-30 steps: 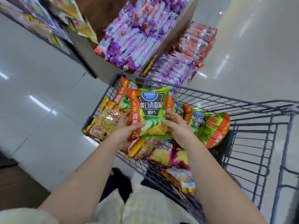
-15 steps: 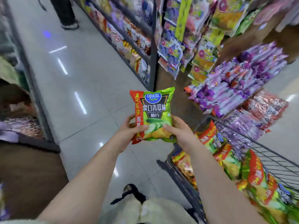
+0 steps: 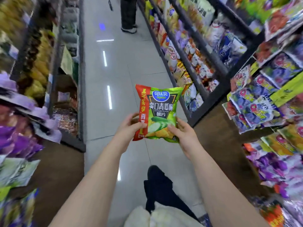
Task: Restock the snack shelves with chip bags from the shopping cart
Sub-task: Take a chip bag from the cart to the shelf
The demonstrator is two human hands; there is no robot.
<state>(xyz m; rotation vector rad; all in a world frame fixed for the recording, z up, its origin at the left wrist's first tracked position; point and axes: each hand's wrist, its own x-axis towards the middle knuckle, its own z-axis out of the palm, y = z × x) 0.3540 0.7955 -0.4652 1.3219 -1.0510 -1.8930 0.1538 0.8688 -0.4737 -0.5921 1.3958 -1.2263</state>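
Nearest, both bare forearms are reaching forward over the floor. The left hand is pinching the lower left edge of the bag, its thumb lying across the red strip on the front and the other fingers curling behind, mostly hidden. The right hand is pinching the lower right corner the same way, thumb pressing on the front and fingertips wrapping round the side seam. The bag is hanging upright in mid-air between the two hands, above the aisle floor and touching no shelf.

It is looking puffed and light, its film glossy and probably slippery, and the chips inside are likely breaking easily. I am judging that gripping the edges and bottom seam, rather than squeezing the belly, is suiting it best.

Farther off, packed shelves are running along the right, with blurred ones on the left. At the far end a person's legs are standing.
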